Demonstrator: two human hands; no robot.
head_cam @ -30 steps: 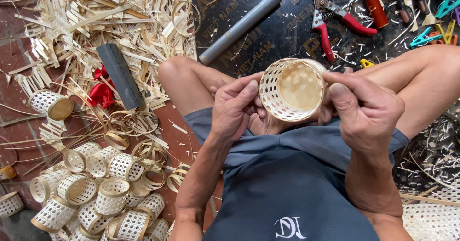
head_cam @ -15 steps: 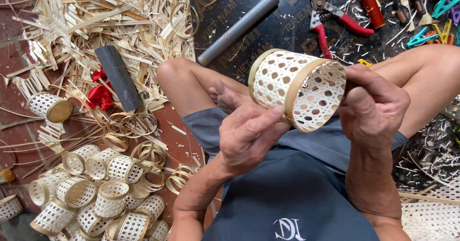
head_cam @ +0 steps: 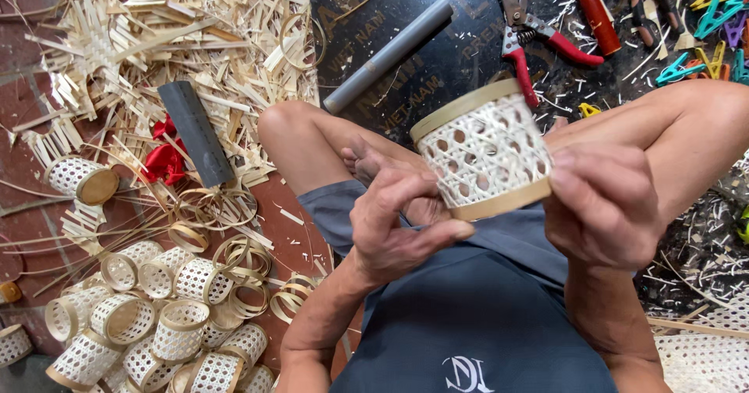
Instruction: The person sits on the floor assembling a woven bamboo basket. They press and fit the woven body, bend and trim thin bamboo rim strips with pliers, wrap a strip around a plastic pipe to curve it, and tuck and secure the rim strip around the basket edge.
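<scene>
While the person sits cross-legged on the floor, a small woven bamboo basket (head_cam: 484, 149) is held up in front of the chest, lying on its side with its pale rim bands to either end. It is gripped along its right edge by the right hand (head_cam: 605, 206), whose fingers are closed around the weave. The left hand (head_cam: 398, 221) is kept just beside the basket's lower left rim, fingers curled and thumb extended toward the band; actual contact cannot be confirmed. A heap of similar finished baskets (head_cam: 148, 323) is noted low on the person's left, with loose bamboo rings (head_cam: 242, 264) beside it. Farther off, a dark flat blade (head_cam: 195, 131) and red cloth (head_cam: 165, 157) are seen among bamboo offcuts (head_cam: 164, 34). Beyond the knees, a grey tube (head_cam: 388, 55) and red-handled pruning shears (head_cam: 534, 38) are recorded on a black mat (head_cam: 437, 96).
</scene>
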